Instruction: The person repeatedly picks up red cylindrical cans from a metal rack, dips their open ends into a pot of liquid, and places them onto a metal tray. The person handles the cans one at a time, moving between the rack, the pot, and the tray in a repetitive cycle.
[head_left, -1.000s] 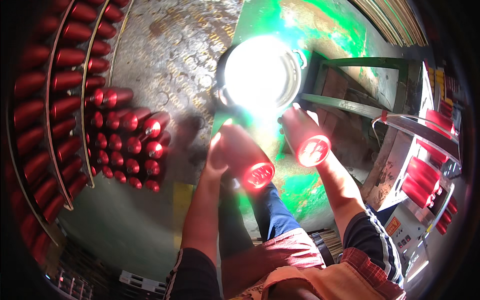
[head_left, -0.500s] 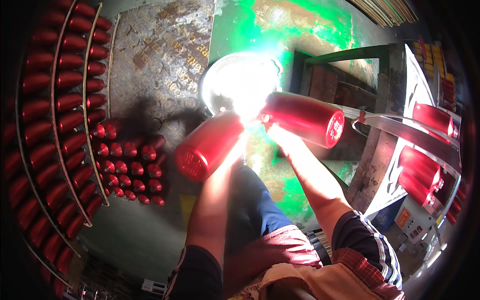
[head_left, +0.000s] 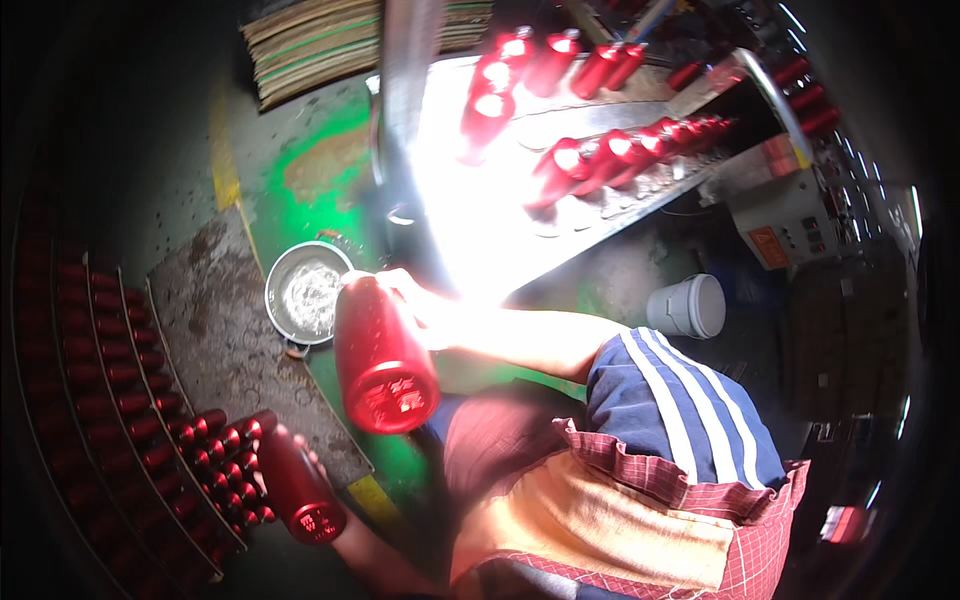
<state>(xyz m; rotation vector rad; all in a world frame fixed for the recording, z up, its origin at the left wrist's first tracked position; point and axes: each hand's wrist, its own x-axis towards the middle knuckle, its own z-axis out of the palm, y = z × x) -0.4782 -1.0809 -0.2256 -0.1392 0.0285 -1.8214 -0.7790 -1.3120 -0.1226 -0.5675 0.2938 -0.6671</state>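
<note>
My right hand [head_left: 415, 305] is closed round the upper part of a glossy red metal bottle [head_left: 385, 360], whose stamped base tilts toward me. Beside that bottle, on the floor, stands a round metal pot [head_left: 275, 310] with side handles; its contents glitter. Low on the left, my left hand [head_left: 318, 462] grips a second red bottle [head_left: 292, 490], also base toward me. Its fingers show along the bottle's side, close to a stack of similar red bottles [head_left: 215, 460]. Strong glare hides part of my right wrist.
Curved racks of red bottles [head_left: 120, 370] fill the left side. Ahead right, a brightly lit table [head_left: 600, 225] carries upright red bottles [head_left: 610, 155] behind a metal post [head_left: 405, 110]. A white bucket [head_left: 685, 308], a grey control box [head_left: 785, 220] and stacked boards [head_left: 315, 45] stand around.
The view has turned right, bringing the lit table forward. Both bottles were together over the pot; now they are apart, the left one lower and beside the stacked bottles.
</note>
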